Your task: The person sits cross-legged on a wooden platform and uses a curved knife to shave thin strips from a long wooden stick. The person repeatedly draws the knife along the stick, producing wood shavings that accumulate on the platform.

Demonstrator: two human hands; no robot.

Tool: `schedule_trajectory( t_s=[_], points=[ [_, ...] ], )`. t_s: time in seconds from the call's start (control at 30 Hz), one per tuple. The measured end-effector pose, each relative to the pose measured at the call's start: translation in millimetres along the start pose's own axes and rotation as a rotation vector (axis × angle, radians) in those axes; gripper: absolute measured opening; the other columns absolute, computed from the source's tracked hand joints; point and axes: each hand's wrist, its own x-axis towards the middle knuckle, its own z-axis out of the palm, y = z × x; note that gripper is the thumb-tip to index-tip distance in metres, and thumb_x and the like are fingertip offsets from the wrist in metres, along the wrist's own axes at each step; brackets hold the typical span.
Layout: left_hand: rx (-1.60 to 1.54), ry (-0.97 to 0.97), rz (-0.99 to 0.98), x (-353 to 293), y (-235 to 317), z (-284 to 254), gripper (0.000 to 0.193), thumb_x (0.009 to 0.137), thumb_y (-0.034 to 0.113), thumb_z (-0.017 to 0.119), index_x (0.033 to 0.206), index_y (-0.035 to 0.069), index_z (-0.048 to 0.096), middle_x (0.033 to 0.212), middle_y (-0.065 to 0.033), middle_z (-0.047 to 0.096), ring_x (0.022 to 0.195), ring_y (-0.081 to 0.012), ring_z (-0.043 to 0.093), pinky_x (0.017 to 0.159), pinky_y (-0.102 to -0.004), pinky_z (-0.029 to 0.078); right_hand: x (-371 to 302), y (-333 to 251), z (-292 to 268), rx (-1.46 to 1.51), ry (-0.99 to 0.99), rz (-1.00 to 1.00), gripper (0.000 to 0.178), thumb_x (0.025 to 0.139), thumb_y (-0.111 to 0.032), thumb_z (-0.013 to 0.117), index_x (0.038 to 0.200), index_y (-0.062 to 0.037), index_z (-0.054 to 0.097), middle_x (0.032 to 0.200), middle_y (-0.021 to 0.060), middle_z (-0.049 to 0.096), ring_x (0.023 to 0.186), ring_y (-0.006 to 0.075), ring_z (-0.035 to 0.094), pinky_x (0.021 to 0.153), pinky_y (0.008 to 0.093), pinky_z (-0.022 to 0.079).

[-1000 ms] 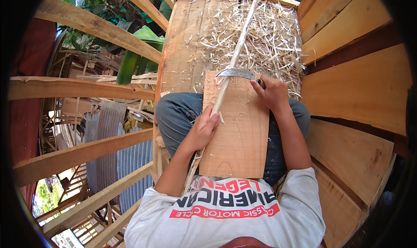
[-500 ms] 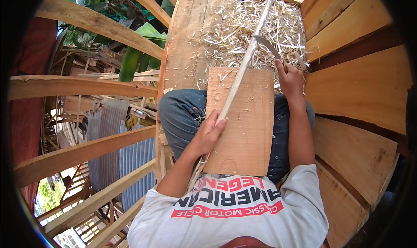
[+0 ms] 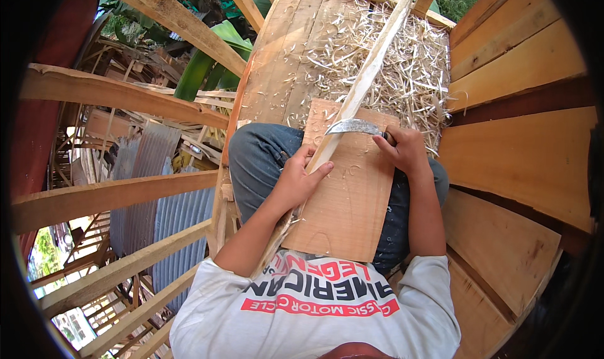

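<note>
2 hands of mine are working apart: my left hand (image 3: 302, 178) is gripping a long wooden strip (image 3: 371, 66), and my right hand (image 3: 408, 150) is clasping the handle of a curved knife (image 3: 355, 126), whose blade is lying across the strip. The strip is slanting over a flat board (image 3: 352, 195) on my lap, its far end reaching the platform's far edge, its near part passing under my left forearm. I am judging it light and fairly stiff, perhaps springy over such length; its pale face is looking smooth, its edges likely splintery. Holding it on my side of the blade, thumb and fingers on opposite sides, is seeming safest. Beyond my knees, curled shavings (image 3: 402, 76) are covering much of the plank platform (image 3: 277, 63). Wooden rails (image 3: 129, 95) are running along my left, wide planks (image 3: 516, 151) along my right, and corrugated sheets (image 3: 184, 233) are standing outside.
</note>
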Motion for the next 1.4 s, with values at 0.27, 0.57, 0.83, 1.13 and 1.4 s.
schedule_trajectory(
  t_s=[0.27, 0.57, 0.83, 1.13, 1.4],
  points=[
    [-0.042, -0.017, 0.048, 0.3, -5.8, -0.4, 0.031, 0.090, 0.023, 0.065, 0.109, 0.003, 0.048, 0.068, 0.0001, 0.058, 0.042, -0.0033, 0.044, 0.037, -0.0208, 0.035, 1.8, -5.0, 14.1, -0.158, 0.144, 0.071, 0.047, 0.082, -0.047, 0.067, 0.059, -0.0083, 0.052, 0.050, 0.0084, 0.053, 0.048, 0.0281, 0.057, 0.047, 0.0383, 0.044],
    [0.123, 0.015, 0.175, -7.2, -6.8, 1.7, 0.036, 0.086, 0.024, 0.070, 0.106, 0.000, 0.051, 0.078, -0.0077, 0.067, 0.071, -0.0090, 0.060, 0.065, -0.0273, 0.047, 17.3, 44.2, -7.4, 0.014, 0.349, 0.555, 0.053, 0.089, -0.046, 0.061, 0.063, -0.0011, 0.051, 0.051, 0.0151, 0.050, 0.052, 0.0322, 0.056, 0.050, 0.0410, 0.042],
    [0.094, 0.050, 0.097, -11.0, -1.8, -1.3, 0.039, 0.084, 0.024, 0.072, 0.105, -0.001, 0.051, 0.081, -0.0138, 0.069, 0.078, -0.0137, 0.064, 0.069, -0.0300, 0.049, -26.6, -28.1, 11.5, -0.087, 0.133, 0.140, 0.045, 0.086, -0.039, 0.066, 0.062, -0.0038, 0.051, 0.050, 0.0110, 0.051, 0.047, 0.0304, 0.055, 0.047, 0.0397, 0.042],
    [0.197, 0.074, 0.149, -2.8, -11.6, 2.9, 0.039, 0.084, 0.026, 0.072, 0.104, 0.000, 0.052, 0.082, -0.0168, 0.069, 0.076, -0.0191, 0.068, 0.068, -0.0319, 0.051, -25.0, -23.9, 16.0, -0.177, 0.152, 0.165, 0.045, 0.084, -0.040, 0.068, 0.061, -0.0067, 0.048, 0.048, 0.0075, 0.049, 0.043, 0.0280, 0.052, 0.044, 0.0381, 0.040],
    [0.168, 0.050, 0.160, -1.0, -9.3, 2.2, 0.039, 0.084, 0.027, 0.072, 0.104, 0.001, 0.051, 0.087, -0.0173, 0.068, 0.080, -0.0233, 0.068, 0.068, -0.0331, 0.051, -14.8, -7.7, 11.4, -0.233, 0.169, 0.122, 0.046, 0.081, -0.042, 0.070, 0.062, -0.0070, 0.048, 0.048, 0.0078, 0.048, 0.044, 0.0284, 0.052, 0.044, 0.0383, 0.040]
  ],
)
